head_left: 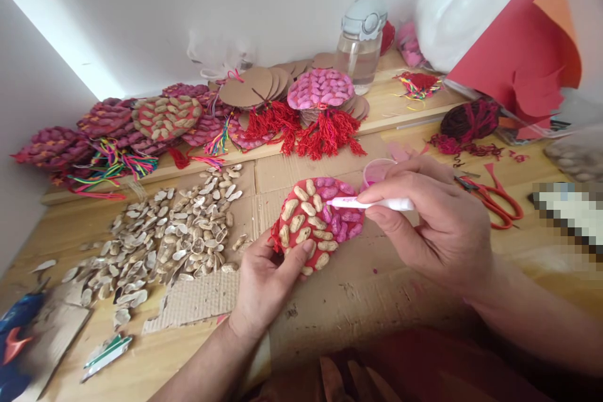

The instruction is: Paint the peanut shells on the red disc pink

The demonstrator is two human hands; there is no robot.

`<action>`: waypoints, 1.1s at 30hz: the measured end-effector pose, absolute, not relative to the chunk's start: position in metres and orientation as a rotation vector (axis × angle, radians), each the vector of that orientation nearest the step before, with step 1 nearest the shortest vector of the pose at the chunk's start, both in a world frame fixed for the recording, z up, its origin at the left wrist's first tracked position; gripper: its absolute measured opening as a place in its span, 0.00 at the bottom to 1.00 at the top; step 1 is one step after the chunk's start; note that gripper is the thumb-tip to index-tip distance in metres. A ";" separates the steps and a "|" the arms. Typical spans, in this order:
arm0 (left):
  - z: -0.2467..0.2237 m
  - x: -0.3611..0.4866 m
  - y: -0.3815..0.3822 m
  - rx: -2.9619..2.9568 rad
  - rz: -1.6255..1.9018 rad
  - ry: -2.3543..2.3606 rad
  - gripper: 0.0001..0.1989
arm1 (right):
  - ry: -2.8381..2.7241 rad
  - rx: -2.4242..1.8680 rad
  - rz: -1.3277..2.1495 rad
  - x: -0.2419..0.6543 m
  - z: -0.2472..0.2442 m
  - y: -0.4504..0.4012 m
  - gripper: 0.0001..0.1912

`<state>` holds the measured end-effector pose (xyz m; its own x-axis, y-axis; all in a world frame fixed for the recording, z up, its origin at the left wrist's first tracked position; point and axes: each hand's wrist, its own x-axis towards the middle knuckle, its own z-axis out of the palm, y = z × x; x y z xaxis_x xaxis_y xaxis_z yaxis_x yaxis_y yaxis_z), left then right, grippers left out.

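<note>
From where I stand, the red round disc studded with tan peanut shells (313, 223) sits over the middle of the worktop, face up; the shells along its right side are bright pink. I'd judge it light and fairly stiff, with brittle shells that a hard squeeze could crack or pop loose, and perhaps wet, smeary colour on the pink ones. The plain tan edge at lower left looks the safest hold.

That is where the left hand (264, 279) has it: thumb laid over the face, the other fingers mostly hidden below, so the disc is pinched between them. The forearm slants in from the bottom edge.

The right hand (433, 232) comes in from the right, palm side down, thumb and forefinger pinching a slim white pen-like stick (346, 202), its tip pointing left at the shells.

Just behind that hand stands a small clear cup holding pink (378, 169). Beneath is flat brown cardboard (377, 301); a loose heap of split beige shells (188, 232) lies to the left.
</note>
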<state>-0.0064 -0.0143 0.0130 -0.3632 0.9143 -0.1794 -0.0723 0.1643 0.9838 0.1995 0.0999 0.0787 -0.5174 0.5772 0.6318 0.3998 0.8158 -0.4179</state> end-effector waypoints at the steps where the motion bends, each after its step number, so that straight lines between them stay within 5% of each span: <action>1: 0.013 -0.006 -0.014 0.850 1.350 1.526 0.12 | -2.171 -0.722 0.291 0.199 0.079 0.099 0.04; 33: 0.007 -0.012 -0.014 0.914 1.358 1.522 0.12 | -2.105 -0.780 0.330 0.201 0.082 0.099 0.06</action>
<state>-0.0116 -0.0145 0.0073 -0.3462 0.9284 -0.1347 -0.0281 0.1333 0.9907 0.2009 0.0989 0.0816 -0.4485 0.6356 0.6284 0.4126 0.7709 -0.4852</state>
